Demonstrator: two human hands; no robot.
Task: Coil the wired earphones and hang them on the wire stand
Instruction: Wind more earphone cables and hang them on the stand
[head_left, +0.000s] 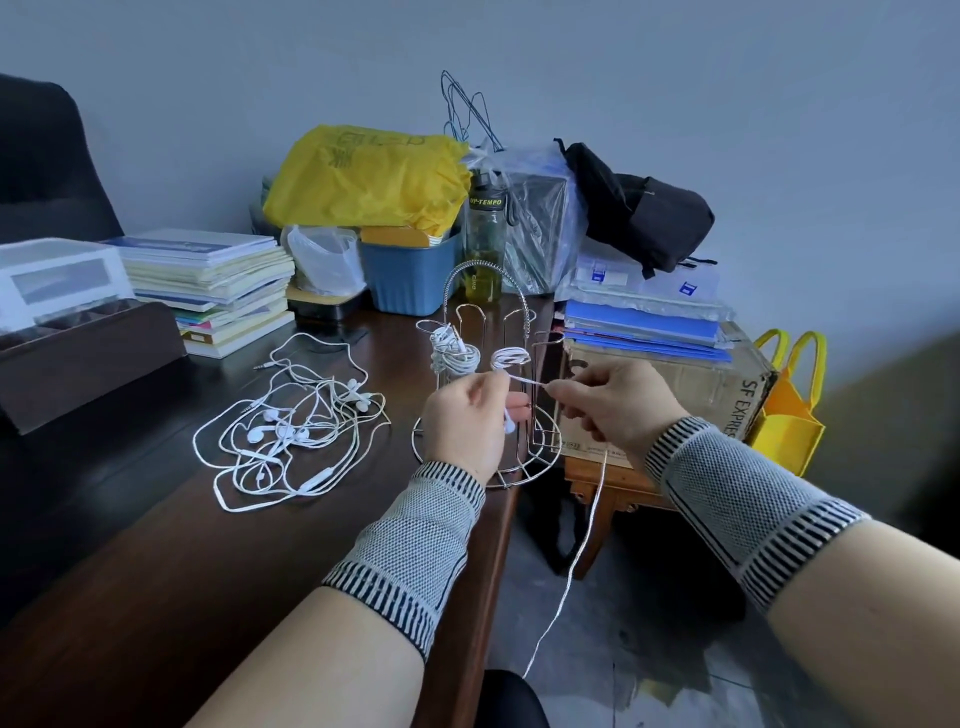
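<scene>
A chrome wire stand (488, 462) sits at the desk's right edge. One coiled white earphone set (457, 358) hangs on its left hook. My left hand (462, 421) grips a white earphone, with small loops (511, 357) of cable above its fingers and an earbud showing below them. My right hand (613, 402) pinches the same cable (587, 525), stretched taut between the hands; its long tail drops past the desk edge toward the floor. A tangled pile of several white earphones (291, 431) lies on the desk to the left.
The dark wooden desk (156, 597) carries stacked books (218, 280), a blue bin (410, 275), a yellow bag (363, 176), a bottle (485, 244) and a dark box (78, 358). A cardboard box (691, 395) on a stool and a yellow tote (789, 421) stand right of the desk.
</scene>
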